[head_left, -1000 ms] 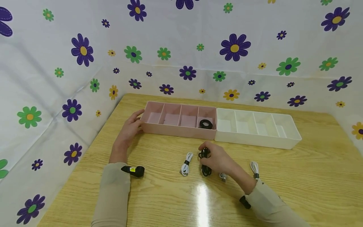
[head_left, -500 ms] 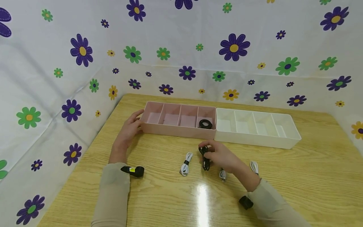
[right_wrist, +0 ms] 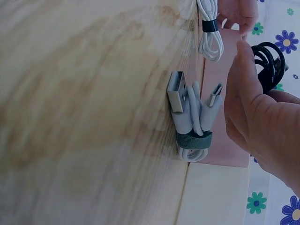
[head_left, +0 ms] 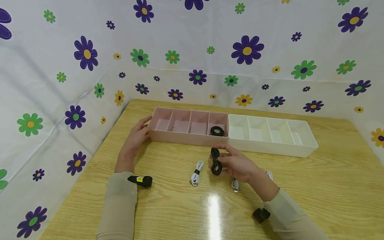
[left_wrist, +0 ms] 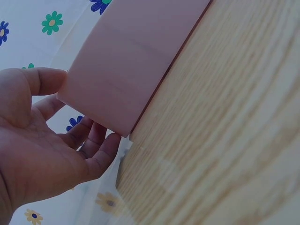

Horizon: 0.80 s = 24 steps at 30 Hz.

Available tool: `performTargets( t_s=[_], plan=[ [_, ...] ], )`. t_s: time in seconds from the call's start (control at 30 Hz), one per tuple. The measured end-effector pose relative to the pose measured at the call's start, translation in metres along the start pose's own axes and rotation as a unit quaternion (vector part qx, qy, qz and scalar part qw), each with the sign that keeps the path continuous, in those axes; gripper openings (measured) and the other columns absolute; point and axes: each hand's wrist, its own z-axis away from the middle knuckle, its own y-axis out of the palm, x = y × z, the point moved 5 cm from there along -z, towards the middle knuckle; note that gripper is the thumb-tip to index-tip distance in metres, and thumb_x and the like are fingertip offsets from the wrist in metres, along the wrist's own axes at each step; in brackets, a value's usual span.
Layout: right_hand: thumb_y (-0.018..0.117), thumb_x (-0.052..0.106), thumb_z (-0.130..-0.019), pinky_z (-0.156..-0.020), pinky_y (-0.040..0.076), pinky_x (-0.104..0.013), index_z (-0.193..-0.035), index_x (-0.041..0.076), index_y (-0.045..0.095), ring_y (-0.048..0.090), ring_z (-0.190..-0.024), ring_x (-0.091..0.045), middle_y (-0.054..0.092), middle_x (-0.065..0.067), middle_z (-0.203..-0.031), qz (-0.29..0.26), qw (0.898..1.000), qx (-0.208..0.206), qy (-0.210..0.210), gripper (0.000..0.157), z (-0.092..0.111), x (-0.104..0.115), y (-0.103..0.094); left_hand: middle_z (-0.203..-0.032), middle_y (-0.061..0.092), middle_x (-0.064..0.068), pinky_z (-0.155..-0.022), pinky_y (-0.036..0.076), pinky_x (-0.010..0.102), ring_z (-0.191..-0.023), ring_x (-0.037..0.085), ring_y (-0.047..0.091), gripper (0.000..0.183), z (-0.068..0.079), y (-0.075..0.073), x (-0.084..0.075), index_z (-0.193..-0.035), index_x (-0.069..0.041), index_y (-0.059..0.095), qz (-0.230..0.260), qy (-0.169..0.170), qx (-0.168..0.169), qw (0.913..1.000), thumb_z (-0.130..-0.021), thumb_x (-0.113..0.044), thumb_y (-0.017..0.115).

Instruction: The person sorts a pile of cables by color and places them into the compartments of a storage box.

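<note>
My right hand (head_left: 239, 165) pinches a bundled black cable (head_left: 215, 162) and holds it upright above the table. In the right wrist view the cable's black loops (right_wrist: 272, 65) stick out beyond the thumb. My left hand (head_left: 135, 138) rests its fingertips against the left end of a pink divided box (head_left: 189, 138). The left wrist view shows those fingers (left_wrist: 107, 151) spread along the box's end wall (left_wrist: 96, 115). A coiled black cable (head_left: 217, 131) lies in the pink box's rightmost compartment.
A white divided box (head_left: 271, 148) adjoins the pink one on the right. Bundled white cable (head_left: 197, 173) lies left of my right hand. Below that hand is a grey-white USB cable (head_left: 235, 185); another white cable (head_left: 269, 174) is partly behind the forearm. Flowered cloth (head_left: 180, 40) hangs behind.
The right hand has lifted the black cable off the table and turned it upright, moving slightly toward the boxes. The left hand stays where it was.
</note>
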Motion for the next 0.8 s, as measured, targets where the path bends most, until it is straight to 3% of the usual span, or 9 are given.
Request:
performTargets(
  t_s=[0.2,0.57,0.8],
  plan=[
    [0.034,-0.002,-0.103,-0.088,0.055,-0.041,-0.157,0.007,0.009,0.064,-0.111,-0.026,0.029,-0.033,-0.148,-0.03,0.999,0.01,-0.001,0.061,0.0012,0.0019,-0.0016,-0.16,0.023,0.019,-0.11,0.033,0.049,-0.14,0.035,0.033,0.057,-0.0027,-0.0018,0.0044,-0.16,-0.021,0.022,0.006,0.006,0.001,1.0,-0.105,-0.011,0.035],
    [0.037,-0.001,-0.102,-0.084,0.056,-0.037,-0.158,0.007,0.012,0.064,-0.109,-0.024,0.043,-0.024,-0.138,-0.058,0.998,0.025,0.004,0.061,0.003,0.0042,-0.0031,-0.159,0.025,0.017,-0.108,0.036,0.045,-0.138,0.033,0.034,0.056,-0.0004,-0.0013,0.001,-0.16,-0.022,0.022,0.006,0.012,0.006,0.9999,-0.106,-0.012,0.034],
    [0.036,-0.002,-0.102,-0.086,0.056,-0.04,-0.158,0.012,0.019,0.063,-0.113,-0.027,0.032,-0.032,-0.147,-0.071,0.997,0.031,0.001,0.06,0.0036,0.0054,-0.0031,-0.159,0.026,0.018,-0.108,0.036,0.044,-0.138,0.033,0.035,0.056,0.0016,0.0004,-0.0007,-0.16,-0.021,0.023,-0.001,0.009,0.002,1.0,-0.106,-0.012,0.035]
  ],
)
